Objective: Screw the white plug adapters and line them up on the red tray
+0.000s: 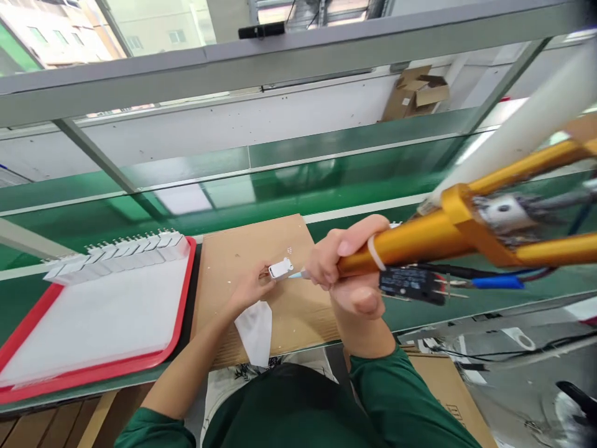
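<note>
My left hand (pixel 254 289) grips a small white plastic housing (pixel 280 269) between its fingers, above a sheet of cardboard (pixel 301 317). My right hand (pixel 347 264) is wrapped round the narrow front of an orange-gold dispensing gun (pixel 415 239). A thin pale-blue nozzle (pixel 296 274) sticks out from that hand and reaches the housing's near right end; whether it touches cannot be made out. Strapped to the gun is a black microswitch (pixel 413 285) with wires. Tiny white bits (pixel 289 250) lie just beyond the housing. A white cloth or paper piece (pixel 257 330) hangs over the cardboard's near edge.
To the left is a red tray (pixel 188 283) with a white liner; white plug housings (pixel 121 256) with pins stand in a row along its far edge. A green belt (pixel 298 186) and metal frame run behind. An opened carton (pixel 415 99) sits at the back right.
</note>
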